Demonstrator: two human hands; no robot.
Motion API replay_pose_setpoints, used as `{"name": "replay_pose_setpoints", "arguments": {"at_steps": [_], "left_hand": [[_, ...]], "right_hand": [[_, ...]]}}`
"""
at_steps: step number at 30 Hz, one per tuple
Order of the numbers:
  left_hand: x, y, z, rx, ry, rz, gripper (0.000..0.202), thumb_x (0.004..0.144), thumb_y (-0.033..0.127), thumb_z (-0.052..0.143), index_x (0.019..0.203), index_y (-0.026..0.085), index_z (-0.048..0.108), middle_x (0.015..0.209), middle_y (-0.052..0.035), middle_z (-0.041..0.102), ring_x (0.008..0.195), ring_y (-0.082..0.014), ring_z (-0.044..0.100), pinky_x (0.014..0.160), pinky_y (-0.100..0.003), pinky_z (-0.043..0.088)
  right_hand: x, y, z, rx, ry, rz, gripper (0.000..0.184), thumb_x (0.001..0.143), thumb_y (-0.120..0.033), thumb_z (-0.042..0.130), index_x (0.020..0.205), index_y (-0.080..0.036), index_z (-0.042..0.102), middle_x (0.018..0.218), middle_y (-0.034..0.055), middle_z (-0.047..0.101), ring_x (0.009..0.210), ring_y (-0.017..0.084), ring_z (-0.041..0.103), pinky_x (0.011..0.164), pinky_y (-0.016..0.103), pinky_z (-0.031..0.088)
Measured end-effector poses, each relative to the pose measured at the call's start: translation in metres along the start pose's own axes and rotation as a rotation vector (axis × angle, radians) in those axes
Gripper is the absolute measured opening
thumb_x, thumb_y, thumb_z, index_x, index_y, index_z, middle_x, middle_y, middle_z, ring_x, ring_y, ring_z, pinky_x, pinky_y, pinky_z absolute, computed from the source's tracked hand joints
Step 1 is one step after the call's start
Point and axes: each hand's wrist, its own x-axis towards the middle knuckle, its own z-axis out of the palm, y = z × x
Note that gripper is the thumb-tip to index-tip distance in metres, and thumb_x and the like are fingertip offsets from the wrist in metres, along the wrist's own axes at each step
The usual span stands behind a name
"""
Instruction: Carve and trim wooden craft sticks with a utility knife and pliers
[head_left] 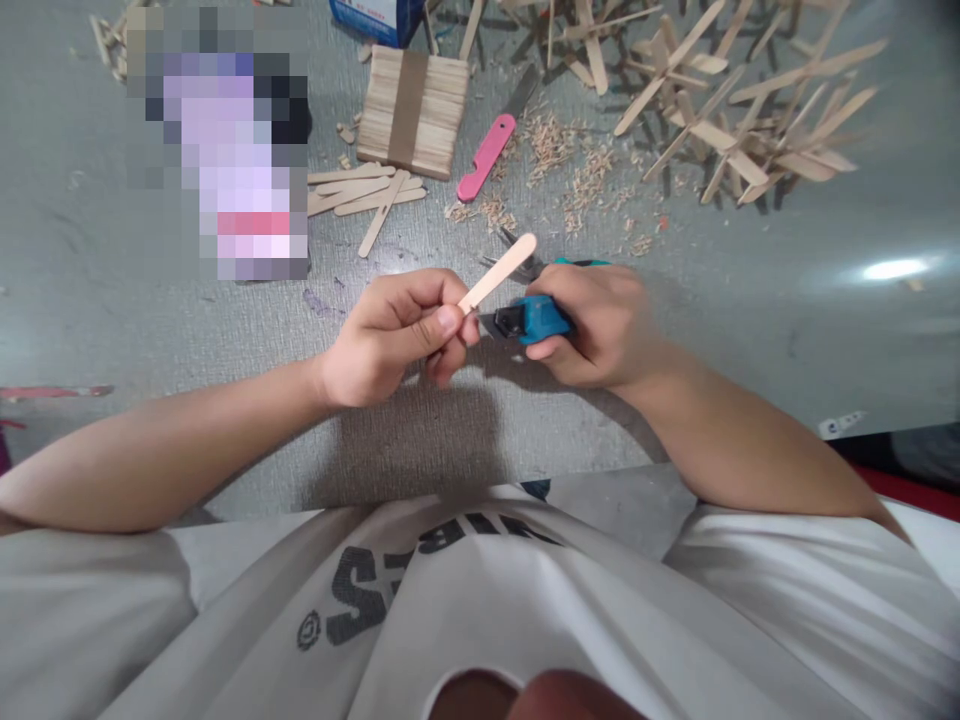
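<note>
My left hand (390, 335) is closed, pinching the lower end of a wooden craft stick (501, 270) that slants up to the right. My right hand (600, 325) is wrapped round a blue utility knife (529, 320), whose dark tip points left and meets the stick close to my left thumb. Both hands hover above the grey table (112, 300), just in front of my white shirt.
A banded bundle of sticks (412, 110) lies at the back with loose sticks (360, 192) beside it. A pink knife (487, 155) and wood shavings (570, 170) lie further right. Glued stick assemblies (735, 100) spread across the back right. A blue box (375, 18) stands at the top edge.
</note>
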Motion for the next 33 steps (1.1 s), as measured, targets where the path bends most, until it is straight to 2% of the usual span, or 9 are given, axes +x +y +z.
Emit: {"name": "replay_pose_setpoints", "arguments": {"at_steps": [11,16,24,29,31,33], "left_hand": [[0.002,0.002,0.002,-0.011,-0.03,-0.005,0.043,0.107,0.057,0.082,0.089,0.021,0.067,0.061,0.0044,0.05,0.045,-0.0082,0.04,0.045,-0.028,0.031],[0.004,0.0,0.0,-0.019,0.0,0.03,0.041,0.107,0.055,0.084,0.09,0.021,0.069,0.062,0.0048,0.048,0.047,-0.0071,0.038,0.046,-0.026,0.027],[0.005,0.001,0.002,-0.076,-0.036,0.033,0.04,0.108,0.049,0.082,0.088,0.018,0.069,0.064,0.0048,0.05,0.047,-0.0053,0.038,0.047,-0.023,0.029],[0.005,0.002,0.004,-0.064,-0.022,0.01,0.04,0.107,0.051,0.084,0.09,0.019,0.068,0.06,0.0063,0.046,0.047,-0.0067,0.037,0.048,-0.024,0.026],[0.004,0.001,0.002,-0.047,0.01,0.0,0.038,0.107,0.053,0.084,0.096,0.02,0.067,0.059,0.008,0.043,0.047,-0.0069,0.034,0.048,-0.025,0.024],[0.003,-0.001,0.0,-0.019,0.043,-0.021,0.036,0.106,0.053,0.085,0.106,0.022,0.066,0.058,0.0099,0.041,0.047,-0.0074,0.033,0.048,-0.024,0.023]], "right_hand": [[-0.004,0.005,0.003,0.018,-0.015,-0.002,0.082,0.108,-0.095,0.018,0.113,-0.029,0.068,0.089,0.0088,0.073,0.08,0.031,0.072,0.075,0.049,0.055],[-0.003,0.003,0.002,-0.012,-0.001,-0.022,0.082,0.109,-0.094,0.015,0.107,-0.029,0.065,0.084,0.0076,0.071,0.077,0.029,0.072,0.071,0.047,0.052],[-0.003,0.009,0.006,0.007,0.14,-0.153,0.064,0.116,-0.083,0.033,0.106,-0.028,0.064,0.078,0.0035,0.068,0.067,0.024,0.066,0.062,0.042,0.043],[-0.001,0.009,0.01,-0.024,0.183,-0.182,0.062,0.117,-0.081,0.031,0.106,-0.028,0.062,0.076,0.0021,0.068,0.064,0.022,0.066,0.059,0.041,0.043],[-0.001,0.008,0.012,-0.016,0.233,-0.181,0.065,0.114,-0.086,0.036,0.109,-0.027,0.063,0.078,0.0025,0.07,0.065,0.022,0.067,0.059,0.04,0.045],[-0.001,0.006,0.013,0.015,0.356,-0.182,0.067,0.107,-0.092,0.052,0.113,-0.027,0.065,0.079,0.0019,0.07,0.064,0.021,0.067,0.057,0.039,0.046]]}}
